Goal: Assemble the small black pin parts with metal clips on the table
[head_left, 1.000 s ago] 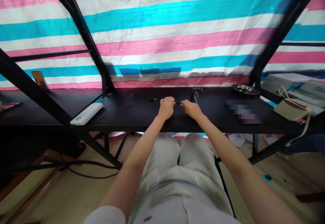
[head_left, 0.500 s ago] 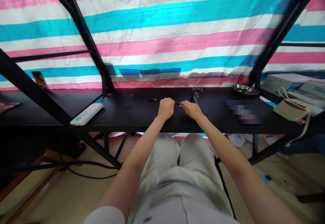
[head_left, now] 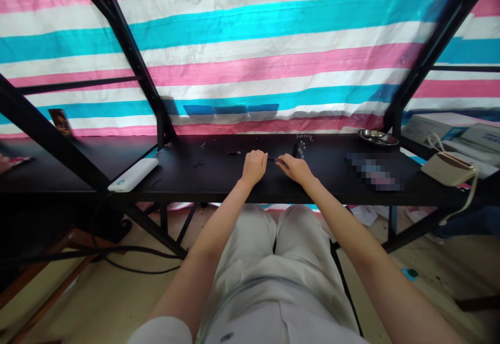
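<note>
A thin, dark, pen-like stick [head_left: 271,159] spans the small gap between my two hands, just above the black table. My left hand [head_left: 255,167] is closed around its left end, and the fingers of my right hand [head_left: 292,168] pinch its right end. Most of the stick is hidden in the fingers. A short black piece with a greyish end [head_left: 234,153] lies left of my left hand. Beyond my right hand sits a cluster of small pale, clear-looking pieces [head_left: 300,149], with a row of tiny white bits [head_left: 304,137] behind it.
On the black table [head_left: 187,182] a white oblong device [head_left: 134,175] lies at the left, near thin dark scraps [head_left: 199,164]. A round metal dish [head_left: 377,137] and a blurred-out item [head_left: 373,172] are to the right, then a beige pouch [head_left: 449,168]. Black frame posts rise on both sides.
My hands have barely moved. The right fingers have shifted very slightly, and a little more of the stick shows between the hands.
</note>
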`<state>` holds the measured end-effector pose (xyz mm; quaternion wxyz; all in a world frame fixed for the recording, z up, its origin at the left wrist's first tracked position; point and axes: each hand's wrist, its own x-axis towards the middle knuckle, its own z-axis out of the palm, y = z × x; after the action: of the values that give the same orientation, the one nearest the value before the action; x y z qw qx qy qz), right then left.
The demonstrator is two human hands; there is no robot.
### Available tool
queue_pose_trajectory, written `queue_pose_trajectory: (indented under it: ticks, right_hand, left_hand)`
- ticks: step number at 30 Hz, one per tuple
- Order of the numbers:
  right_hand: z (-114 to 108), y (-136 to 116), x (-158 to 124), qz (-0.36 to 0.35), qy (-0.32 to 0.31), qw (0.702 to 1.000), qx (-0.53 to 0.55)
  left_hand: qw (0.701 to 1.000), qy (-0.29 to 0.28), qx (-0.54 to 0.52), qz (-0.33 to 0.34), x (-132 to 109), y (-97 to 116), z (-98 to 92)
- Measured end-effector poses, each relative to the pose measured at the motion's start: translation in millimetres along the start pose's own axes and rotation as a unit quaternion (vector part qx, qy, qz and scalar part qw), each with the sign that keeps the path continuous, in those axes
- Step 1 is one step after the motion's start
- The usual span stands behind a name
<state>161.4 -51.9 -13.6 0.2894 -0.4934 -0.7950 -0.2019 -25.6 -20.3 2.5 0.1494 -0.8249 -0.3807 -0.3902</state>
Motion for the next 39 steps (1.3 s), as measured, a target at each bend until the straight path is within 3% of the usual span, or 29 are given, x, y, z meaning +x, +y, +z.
queue_pose_trajectory:
  ticks: [6, 12, 16, 21, 24, 28, 34, 39]
  right_hand:
    - [1.1, 0.0, -0.4, 0.004, -0.017, 1.0, -0.014]
    - [3.7, 0.5, 1.3, 0.059, -0.08, 0.994, -0.035]
    - [2.4, 0.1, 1.6, 0.057, -0.065, 0.996, -0.023]
    - [0.0, -2.5, 1.9, 0.015, -0.056, 0.998, -0.006]
    - [-0.8, -4.3, 2.5, -0.006, -0.081, 0.997, -0.002]
    - [-0.5, -4.0, 2.9, -0.001, -0.102, 0.995, 0.0]
    - [1.7, -0.6, 2.8, 0.028, -0.113, 0.993, 0.005]
    - [-1.9, 4.3, 2.0, 0.095, -0.1, 0.99, 0.022]
  left_hand:
    - [0.999, -0.028, -0.017, -0.003, -0.1, 1.1, -0.4]
    - [0.997, -0.002, -0.059, -0.05, 0.3, -3.1, -0.4]
    - [0.993, -0.035, -0.079, -0.074, 0.3, -5.1, 2.0]
    - [0.982, -0.144, -0.12, 0.02, -0.9, -0.3, 2.8]
    - [0.976, -0.171, -0.126, 0.051, -1.8, 2.3, 2.3]
    - [0.975, -0.174, -0.126, 0.062, -2.6, 3.6, 1.7]
    - [0.972, -0.161, -0.17, 0.026, -4.1, 4.7, 0.9]
    - [0.969, -0.139, -0.203, 0.0, -4.4, 2.8, 2.4]
